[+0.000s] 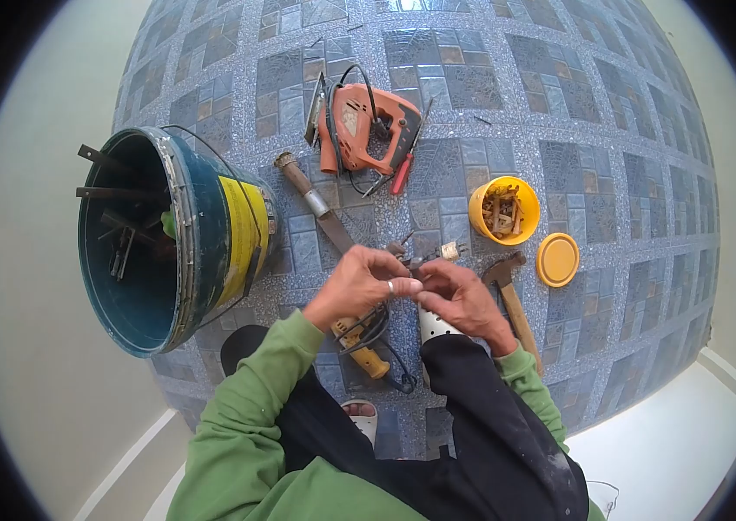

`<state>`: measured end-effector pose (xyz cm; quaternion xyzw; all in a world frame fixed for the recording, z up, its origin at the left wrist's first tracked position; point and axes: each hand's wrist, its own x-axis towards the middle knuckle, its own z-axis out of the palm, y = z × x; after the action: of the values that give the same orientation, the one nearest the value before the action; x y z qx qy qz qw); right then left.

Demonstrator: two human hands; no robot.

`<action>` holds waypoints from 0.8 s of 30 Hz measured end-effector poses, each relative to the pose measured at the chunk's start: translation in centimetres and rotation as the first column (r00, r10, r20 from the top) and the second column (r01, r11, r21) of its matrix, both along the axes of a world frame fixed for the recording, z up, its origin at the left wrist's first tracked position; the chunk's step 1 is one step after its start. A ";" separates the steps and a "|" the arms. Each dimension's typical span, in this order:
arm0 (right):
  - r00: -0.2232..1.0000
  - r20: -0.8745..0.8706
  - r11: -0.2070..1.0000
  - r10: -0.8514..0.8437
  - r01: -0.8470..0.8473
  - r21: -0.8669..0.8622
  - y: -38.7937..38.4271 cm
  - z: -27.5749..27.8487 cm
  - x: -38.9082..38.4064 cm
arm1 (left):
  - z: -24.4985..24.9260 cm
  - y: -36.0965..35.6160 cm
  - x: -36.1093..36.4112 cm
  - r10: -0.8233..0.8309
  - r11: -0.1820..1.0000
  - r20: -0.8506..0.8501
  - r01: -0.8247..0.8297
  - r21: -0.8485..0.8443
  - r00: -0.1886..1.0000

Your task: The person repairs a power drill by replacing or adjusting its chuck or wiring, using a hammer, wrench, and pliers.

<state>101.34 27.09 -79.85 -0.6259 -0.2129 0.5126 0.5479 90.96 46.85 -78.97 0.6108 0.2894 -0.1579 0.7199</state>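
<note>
My left hand (366,280) and my right hand (462,300) meet in front of my knees, fingertips pinched close together. Whatever sits between them is too small or hidden to make out. A ring shows on a left finger. Just beyond the fingers lies a whitish plug (449,251). Below my left hand, a yellow power tool (368,358) with a dark cord rests on the floor, partly covered by the hand. To the right of my right hand lies a hammer (515,308) with a wooden handle.
An open yellow tub (477,211) holds rusty hardware, its lid (557,260) beside it. Farther out lie an orange jigsaw (359,126), a red-handled screwdriver (402,174) and a wide blade with a wooden handle (305,187). At left a green bucket (211,234) lies tipped with tools inside.
</note>
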 end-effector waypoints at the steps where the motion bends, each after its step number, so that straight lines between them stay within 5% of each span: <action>1: 0.997 -0.075 1.000 -0.022 0.023 0.011 -0.5 -0.3 0.4 | -0.4 1.0 0.1 -0.151 0.981 0.081 0.140 0.132 0.985; 3: 0.976 -0.193 0.993 -0.104 0.113 0.038 -1.3 -1.9 1.1 | -0.5 3.0 0.7 -0.159 0.972 0.015 0.154 0.176 0.987; 5: 0.910 -0.307 0.938 -0.280 0.327 0.112 -1.6 -2.2 1.4 | -2.4 3.8 0.6 -0.107 0.897 -0.063 0.123 0.424 0.992; 7: 0.887 -0.301 0.912 -0.350 0.396 0.106 -1.6 -3.2 0.8 | -4.6 3.7 0.5 -0.193 0.910 -0.047 0.197 0.365 0.980; 9: 0.890 -0.362 0.956 -0.276 0.293 -0.010 -1.4 -3.6 0.0 | -5.8 2.6 0.7 -0.281 0.860 -0.066 0.282 0.425 0.957; 11: 0.800 -0.441 0.910 -0.407 0.312 -0.274 0.6 -3.4 -2.2 | -6.4 1.9 1.1 -0.283 0.850 -0.130 0.311 0.424 0.950; 14: 0.825 -0.311 0.851 -0.473 0.335 -0.404 2.3 -4.5 -4.3 | -6.4 1.5 2.2 -0.271 0.864 -0.058 0.270 0.425 0.961; 20: 0.500 -0.625 0.798 -0.600 0.319 -0.511 3.3 -6.1 -4.2 | -7.6 1.9 6.2 -0.459 0.766 -0.039 0.418 0.489 0.887; 22: 0.292 -0.799 0.846 -0.526 0.277 -0.456 3.0 -6.7 -4.7 | -7.8 2.0 6.7 -0.461 0.787 -0.071 0.445 0.428 0.884; 24: 0.279 -0.802 0.835 -0.528 0.341 -0.432 3.3 -6.8 -4.9 | -8.4 2.2 6.4 -0.429 0.820 -0.078 0.424 0.384 0.900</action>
<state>96.41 30.41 -86.60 -0.3298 0.3396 0.6109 0.6346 97.32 49.04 -87.36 0.7923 0.1665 -0.2500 0.5310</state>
